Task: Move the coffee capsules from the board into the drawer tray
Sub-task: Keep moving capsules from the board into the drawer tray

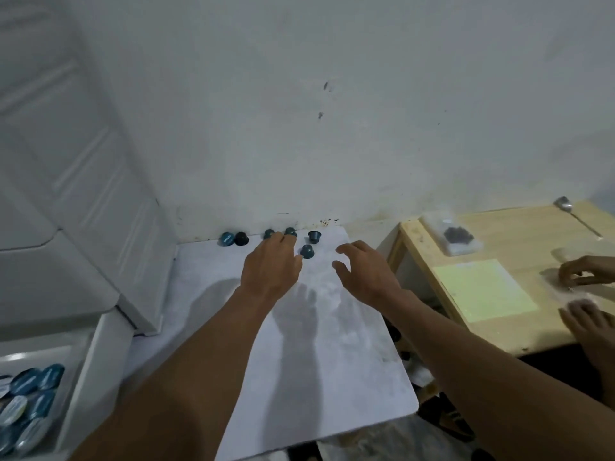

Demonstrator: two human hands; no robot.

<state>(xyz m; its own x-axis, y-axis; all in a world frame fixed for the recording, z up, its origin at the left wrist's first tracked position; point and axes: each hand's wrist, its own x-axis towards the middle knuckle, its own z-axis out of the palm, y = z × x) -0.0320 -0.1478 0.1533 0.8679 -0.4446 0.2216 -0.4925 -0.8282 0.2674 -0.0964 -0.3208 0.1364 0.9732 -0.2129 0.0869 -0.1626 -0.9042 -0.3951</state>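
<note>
Capsules (pixel 307 251) sit along the far edge of the white board (pixel 299 344), by the wall. Left hand (pixel 271 267) reaches over them, right hand (pixel 366 274) beside it, fingers of both spread apart, gripping nothing.

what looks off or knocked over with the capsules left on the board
Two look tipped: the blue capsule and black capsule at the board's far left edge lie on their sides. The capsule nearest the left hand and another stand. Nothing looks spilled or damaged.
</note>
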